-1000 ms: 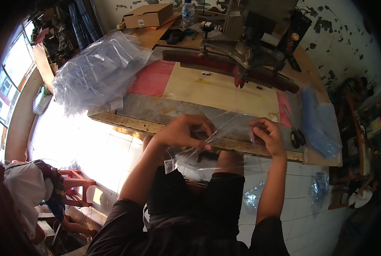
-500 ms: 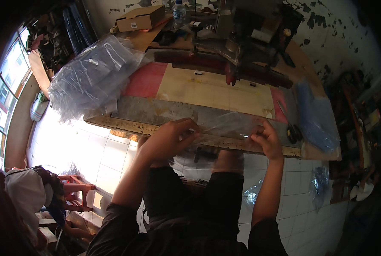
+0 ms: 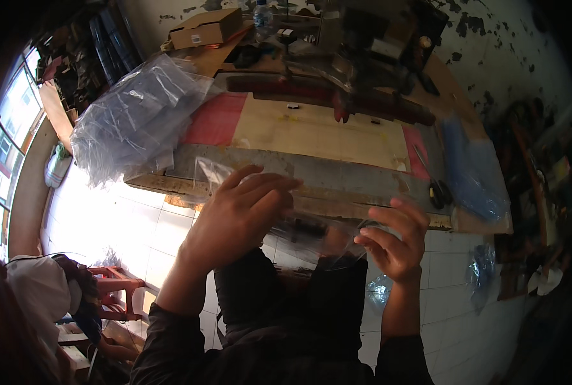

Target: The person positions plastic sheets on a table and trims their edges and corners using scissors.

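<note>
A thin clear plastic sheet (image 3: 308,240) stretches between my hands, just above my lap and in front of the worktable's near edge. My left hand (image 3: 238,215) grips the sheet on its left side, with part of the plastic sticking out past the fingers over the table edge. The thumb of that hand is mostly hidden. At the other end, my right hand (image 3: 398,240) has its curled fingers on the sheet's right edge, pinching it near the fingertips. Behind them, a machine with a long dark red bar (image 3: 286,86) stands over a cream and red work surface (image 3: 311,131).
A heap of clear plastic sheets (image 3: 135,119) covers the table's left side. Black-handled scissors (image 3: 438,192) and bluish plastic (image 3: 472,176) lie at the right. A cardboard box (image 3: 206,29) and a bottle (image 3: 262,18) stand at the back. Another person (image 3: 39,295) sits lower left by a red stool (image 3: 116,292).
Both hands have drawn back toward my body, bringing the clear plastic sheet off the table edge and over my lap. My left hand has turned so its back faces up.
</note>
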The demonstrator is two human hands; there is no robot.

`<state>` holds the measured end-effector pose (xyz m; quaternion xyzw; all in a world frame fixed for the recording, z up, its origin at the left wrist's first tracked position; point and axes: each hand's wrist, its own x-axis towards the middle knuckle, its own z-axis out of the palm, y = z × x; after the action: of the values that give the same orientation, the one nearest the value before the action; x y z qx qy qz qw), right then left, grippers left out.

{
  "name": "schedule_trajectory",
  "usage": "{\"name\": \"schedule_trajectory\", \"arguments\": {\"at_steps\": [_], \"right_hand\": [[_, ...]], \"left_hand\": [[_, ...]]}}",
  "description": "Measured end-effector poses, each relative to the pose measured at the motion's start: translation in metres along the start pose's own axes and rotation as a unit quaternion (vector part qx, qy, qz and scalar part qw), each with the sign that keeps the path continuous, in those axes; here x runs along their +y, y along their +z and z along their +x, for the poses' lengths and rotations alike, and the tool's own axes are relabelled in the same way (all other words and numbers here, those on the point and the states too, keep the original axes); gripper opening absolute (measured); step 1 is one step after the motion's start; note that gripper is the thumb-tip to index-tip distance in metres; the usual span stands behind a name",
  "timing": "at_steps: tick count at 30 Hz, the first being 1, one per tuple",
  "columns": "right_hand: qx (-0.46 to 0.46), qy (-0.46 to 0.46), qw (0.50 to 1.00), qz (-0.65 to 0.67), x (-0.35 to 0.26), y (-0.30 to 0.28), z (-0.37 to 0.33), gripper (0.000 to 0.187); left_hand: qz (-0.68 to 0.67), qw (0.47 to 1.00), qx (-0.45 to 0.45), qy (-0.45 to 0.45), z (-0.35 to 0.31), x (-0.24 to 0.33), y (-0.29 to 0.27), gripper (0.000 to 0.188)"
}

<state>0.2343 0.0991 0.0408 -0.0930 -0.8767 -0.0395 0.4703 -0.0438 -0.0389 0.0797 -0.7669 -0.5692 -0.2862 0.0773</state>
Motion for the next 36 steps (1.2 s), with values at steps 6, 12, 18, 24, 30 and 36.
{"name": "schedule_trajectory", "arguments": {"at_steps": [6,12,18,24,30,36], "right_hand": [[0.052,0.121,0.989,0.072,0.006,-0.003,-0.016,0.013],[0.077,0.251,0.960,0.100,0.051,0.017,-0.052,0.009],[-0.101,0.211,0.967,0.101,0.062,0.028,-0.085,0.015],[-0.047,0.164,0.983,0.063,0.053,0.037,-0.099,0.025],[0.050,0.385,0.847,0.362,0.009,0.031,-0.100,0.019],[0.057,0.532,0.676,0.507,-0.034,0.051,-0.082,0.020]], "left_hand": [[0.007,0.999,0.040,-0.003,0.015,0.000,-0.003,0.033],[0.057,0.997,0.037,-0.036,-0.003,-0.048,0.017,0.027],[-0.190,0.967,0.008,-0.173,-0.037,-0.083,0.070,0.018],[-0.108,0.983,0.079,-0.125,-0.051,-0.090,0.091,0.023],[-0.293,0.882,0.224,-0.294,-0.034,-0.070,0.041,0.021],[-0.250,0.923,0.132,-0.262,0.039,-0.110,0.020,0.040]]}}
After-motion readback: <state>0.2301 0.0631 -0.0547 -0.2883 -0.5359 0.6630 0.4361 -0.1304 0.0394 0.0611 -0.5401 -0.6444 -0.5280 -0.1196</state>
